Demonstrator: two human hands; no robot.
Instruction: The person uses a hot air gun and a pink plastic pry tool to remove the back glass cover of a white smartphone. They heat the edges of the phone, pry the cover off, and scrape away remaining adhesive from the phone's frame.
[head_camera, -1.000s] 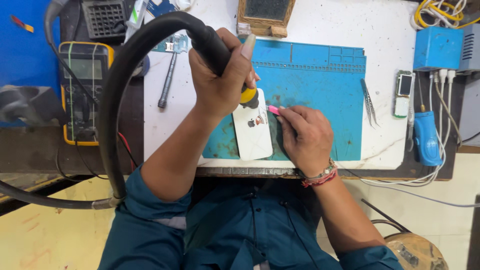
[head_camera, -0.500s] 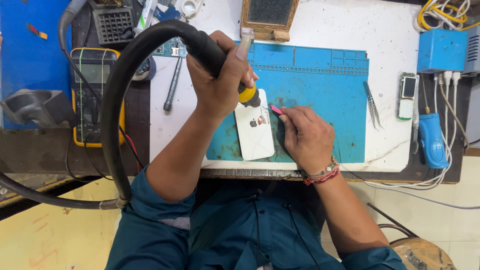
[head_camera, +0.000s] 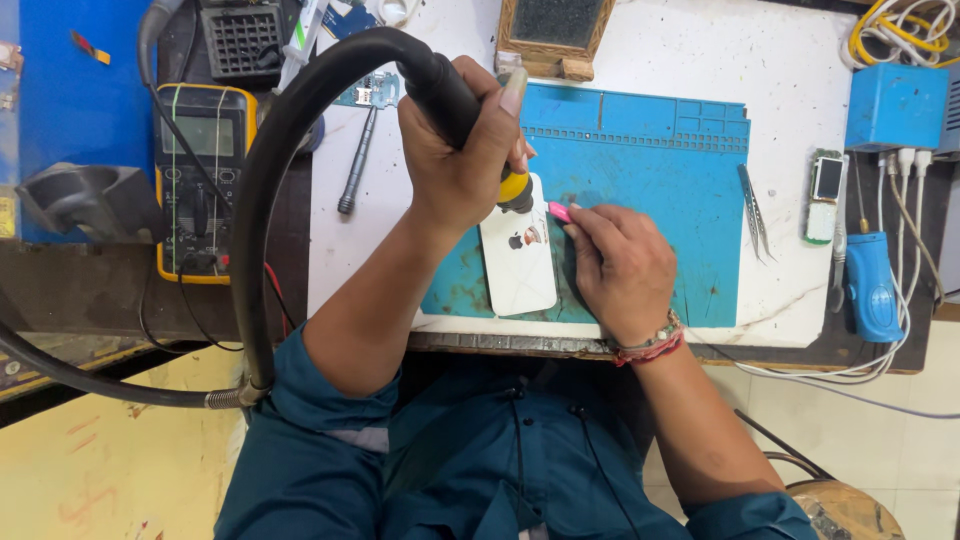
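So the left hand is wrapped in a full fist around the black handle of a hot air tool, fingers curled tight with the thumb up along the side, and the yellow-collared nozzle end pokes out below the fist, pointing down at the top of a white phone. The thick black hose loops off the handle to the left and down past the table edge. The phone lies back-up on the blue work mat, near the front edge of the table, right between the two hands. The right hand rests on the mat just beside the phone's right edge, fingers pinched together on a small pink tool whose tip sits right at the phone's upper right corner; can't tell if the tip is actually touching the phone. There's a beaded bracelet on that wrist. Around the mat: tweezers lying on its right side, a small phone board and a blue handheld tool further right, a yellow multimeter off to the left, and a screwdriver on the white tabletop between the multimeter and the mat.
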